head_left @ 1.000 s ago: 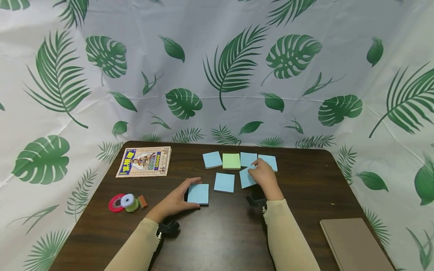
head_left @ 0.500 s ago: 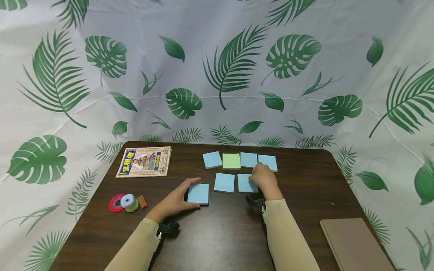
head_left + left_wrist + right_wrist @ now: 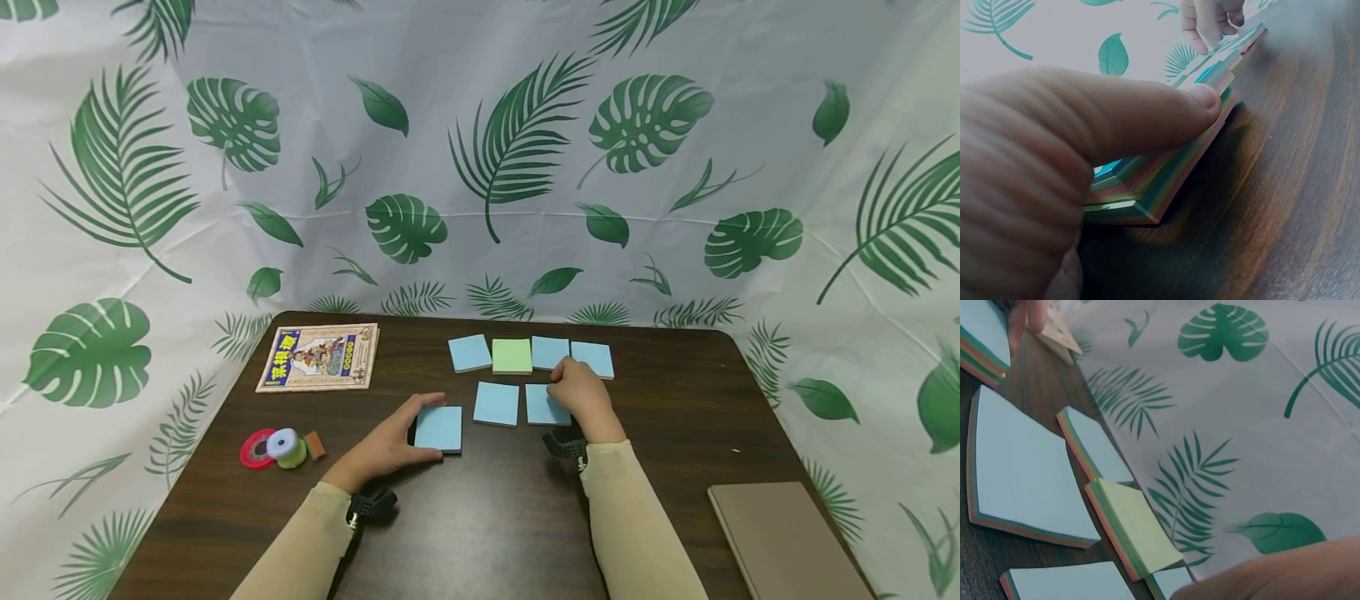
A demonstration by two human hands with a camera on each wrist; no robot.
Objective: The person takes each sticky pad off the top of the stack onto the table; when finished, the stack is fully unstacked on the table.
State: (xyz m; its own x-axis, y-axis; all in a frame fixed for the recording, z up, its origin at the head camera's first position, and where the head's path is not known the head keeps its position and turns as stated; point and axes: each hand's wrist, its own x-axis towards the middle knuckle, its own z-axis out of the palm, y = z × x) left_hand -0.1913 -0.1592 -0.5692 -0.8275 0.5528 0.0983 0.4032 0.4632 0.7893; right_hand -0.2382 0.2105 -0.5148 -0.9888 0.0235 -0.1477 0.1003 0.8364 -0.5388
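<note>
In the head view my left hand (image 3: pixel 390 437) grips a blue-topped sticky note pad (image 3: pixel 438 430), thumb along its near side and fingers at its far side. The left wrist view shows the thumb (image 3: pixel 1160 112) lying against the layered, many-coloured edges. My right hand (image 3: pixel 588 400) has curled fingers at the right part of another blue sticky note pad (image 3: pixel 543 406), flat on the table; its fingertip contact is partly hidden. Between the hands lies a third blue pad (image 3: pixel 496 404). Behind stands a row of several pads, including a green one (image 3: pixel 512 356).
On the dark wooden table, a booklet (image 3: pixel 318 358) lies at back left. Near it are a red ring (image 3: pixel 252 451), a spool (image 3: pixel 287 448) and a small brown block (image 3: pixel 314 446). A grey-brown flat board (image 3: pixel 787 537) sits at front right. A leaf-patterned curtain (image 3: pixel 480 167) hangs behind.
The pad at my right hand has turned from tilted to square beside the middle pad. Since then that hand has shifted slightly up and left. My left hand stays put.
</note>
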